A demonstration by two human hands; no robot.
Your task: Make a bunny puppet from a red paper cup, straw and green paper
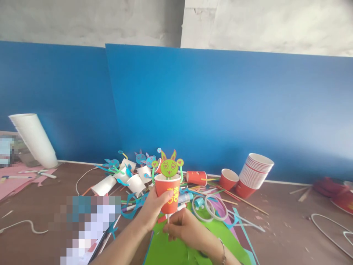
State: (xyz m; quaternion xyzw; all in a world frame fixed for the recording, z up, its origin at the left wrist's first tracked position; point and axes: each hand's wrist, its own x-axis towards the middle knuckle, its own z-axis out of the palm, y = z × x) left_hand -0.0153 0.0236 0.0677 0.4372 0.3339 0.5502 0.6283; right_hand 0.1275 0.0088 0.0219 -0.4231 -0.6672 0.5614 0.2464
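My left hand (154, 208) is wrapped round a red paper cup (161, 188) with yellow characters, held upright above the table. A green paper rabbit face (168, 169) with heart eyes rises out of the cup's mouth. Small green paper discs (179, 162) top pale green straws at both sides of the cup. Below the cup, my right hand (186, 227) pinches a thin pale stick (168, 218) that comes down from its bottom. Whether the stick joins the rabbit inside is hidden. Green paper (220, 237) lies under my hands.
Behind the cup lie white paper cups (104, 184) with blue paper figures. Rolls of tape (202, 209), wooden sticks (249, 203) and scraps are to the right, near a leaning stack of red cups (255, 173). A white cup stack (34, 140) leans at left. A blue panel (220, 110) backs the table.
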